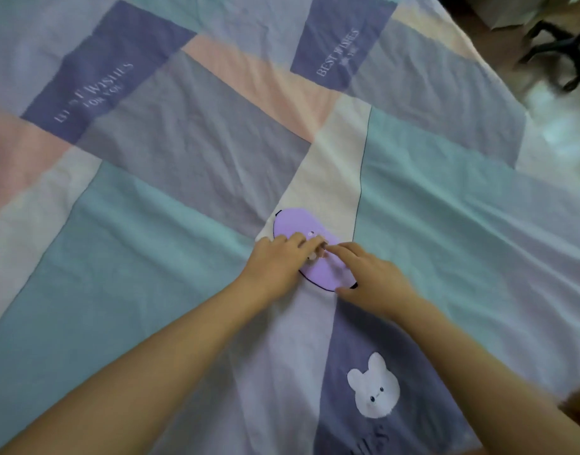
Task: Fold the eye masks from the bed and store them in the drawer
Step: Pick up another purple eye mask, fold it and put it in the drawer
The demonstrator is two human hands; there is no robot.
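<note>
A lilac eye mask with a thin black edge lies flat on the patchwork bed sheet, near the middle of the view. My left hand rests on the mask's left side, fingers curled over its middle. From the right, my right hand presses its fingertips on the mask's middle, thumb near the lower end by the black strap. The two hands' fingertips meet at the centre of the mask. No drawer is in view.
The sheet has pastel panels, printed text and a white bunny print close to me. The bed's right edge runs diagonally at the upper right, with floor and a black chair base beyond it.
</note>
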